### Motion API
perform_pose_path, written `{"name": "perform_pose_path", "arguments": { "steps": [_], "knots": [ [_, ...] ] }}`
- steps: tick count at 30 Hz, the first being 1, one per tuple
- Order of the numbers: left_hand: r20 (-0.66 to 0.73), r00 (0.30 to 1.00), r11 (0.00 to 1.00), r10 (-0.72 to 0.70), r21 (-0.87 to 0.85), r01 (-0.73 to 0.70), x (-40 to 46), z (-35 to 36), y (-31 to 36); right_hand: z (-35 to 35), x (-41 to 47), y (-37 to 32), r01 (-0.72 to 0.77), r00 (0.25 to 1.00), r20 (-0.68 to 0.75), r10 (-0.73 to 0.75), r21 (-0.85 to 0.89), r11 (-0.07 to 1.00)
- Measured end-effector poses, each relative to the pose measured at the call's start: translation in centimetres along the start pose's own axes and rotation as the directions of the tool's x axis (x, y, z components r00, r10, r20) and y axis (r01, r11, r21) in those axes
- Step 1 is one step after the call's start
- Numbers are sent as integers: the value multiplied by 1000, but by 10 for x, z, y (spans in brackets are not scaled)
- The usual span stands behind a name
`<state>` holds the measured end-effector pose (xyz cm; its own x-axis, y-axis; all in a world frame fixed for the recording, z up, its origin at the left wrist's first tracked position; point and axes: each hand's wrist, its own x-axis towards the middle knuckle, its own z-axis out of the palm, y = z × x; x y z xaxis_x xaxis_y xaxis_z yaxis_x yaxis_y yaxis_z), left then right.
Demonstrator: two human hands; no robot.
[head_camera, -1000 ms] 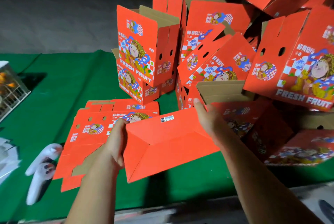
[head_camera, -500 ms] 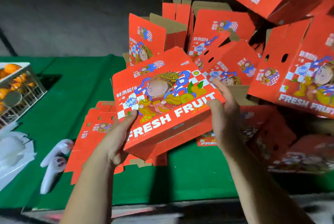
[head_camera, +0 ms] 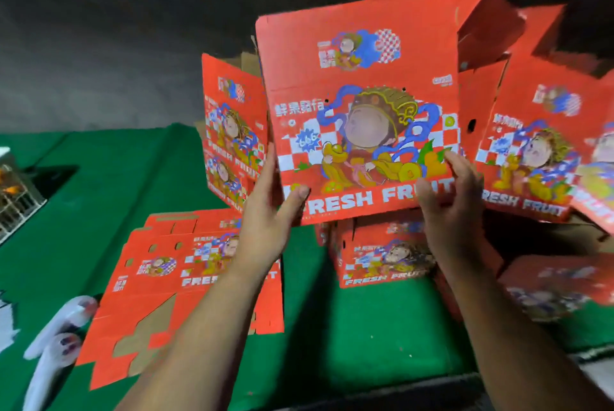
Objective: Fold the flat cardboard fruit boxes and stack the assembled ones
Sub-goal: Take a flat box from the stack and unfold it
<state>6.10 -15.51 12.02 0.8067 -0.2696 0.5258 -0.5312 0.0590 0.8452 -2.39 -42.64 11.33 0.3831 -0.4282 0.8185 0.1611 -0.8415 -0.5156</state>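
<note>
A person holds a red fruit box (head_camera: 360, 111) upright above the green worktop (head_camera: 99, 184), printed front facing the camera. The left hand (head_camera: 265, 211) grips its lower left edge, thumb on the front; the right hand (head_camera: 448, 198) grips the lower right corner. Flat boxes (head_camera: 186, 271) lie near left, a pile of assembled boxes (head_camera: 531, 145) at far right

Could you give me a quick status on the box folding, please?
Both hands, left and right, grip an assembled red cardboard fruit box, raised. Pile of folded red boxes right behind. Flat red cardboard blanks wait below.
</note>
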Motion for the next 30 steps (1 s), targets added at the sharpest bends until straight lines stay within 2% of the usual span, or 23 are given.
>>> {"name": "perform_pose_path", "arguments": {
  "steps": [2,3,4,5,6,7,8,10,11,13,14,15,17,19,23,25,26,28,30],
  "knots": [
    [28,998,966,-49,257,40,19,27,-13,0,6,26,-56,981,165,99,-245,968],
    [80,988,927,-134,363,96,23,40,-17,1,6,38,-76,922,318,222,-413,907],
    [158,957,908,-245,383,170,24,53,-20,3,5,45,-95,801,450,395,-556,826],
    [245,913,912,-327,335,237,27,64,-22,6,3,47,-132,665,518,538,-627,767],
    [315,875,919,-367,269,289,32,72,-26,8,2,46,-193,571,551,609,-631,752],
    [361,853,923,-377,218,316,39,78,-29,9,1,44,-253,548,555,626,-603,757],
    [383,845,926,-374,208,315,46,80,-30,10,-1,40,-284,583,546,601,-557,781],
    [400,834,924,-381,200,326,48,79,-25,11,-8,26,-316,701,500,508,-422,850],
    [363,853,926,-376,192,326,42,79,-21,11,-13,16,-341,735,488,471,-334,879],
    [104,935,921,-338,242,306,21,81,-21,13,-27,-4,-391,749,506,428,-184,902],
    [-56,941,908,-335,246,338,5,84,-20,15,-35,-14,-416,745,510,430,-149,897],
    [-160,927,911,-340,186,367,-10,88,-20,18,-43,-24,-447,743,501,443,-120,886],
    [-185,912,926,-365,29,376,-39,93,-25,25,-57,-40,-472,755,487,439,-60,879],
    [-111,907,914,-406,-75,400,-64,90,-31,33,-71,-56,-433,746,550,374,-25,901],
    [-91,883,885,-461,-115,451,-96,59,-53,53,-102,-78,-403,625,726,286,-14,915],
    [-111,864,871,-491,-67,486,-109,34,-69,67,-120,-85,-403,562,777,283,-41,914],
    [-136,846,855,-515,-17,518,-116,22,-78,75,-130,-88,-415,508,810,293,-68,907],
    [-195,768,772,-610,72,631,-133,-2,-101,90,-155,-96,-488,374,866,331,-120,864],
    [-216,596,596,-773,74,800,-147,-20,-122,107,-182,-99,-608,215,887,408,-205,767]
  ]
}}
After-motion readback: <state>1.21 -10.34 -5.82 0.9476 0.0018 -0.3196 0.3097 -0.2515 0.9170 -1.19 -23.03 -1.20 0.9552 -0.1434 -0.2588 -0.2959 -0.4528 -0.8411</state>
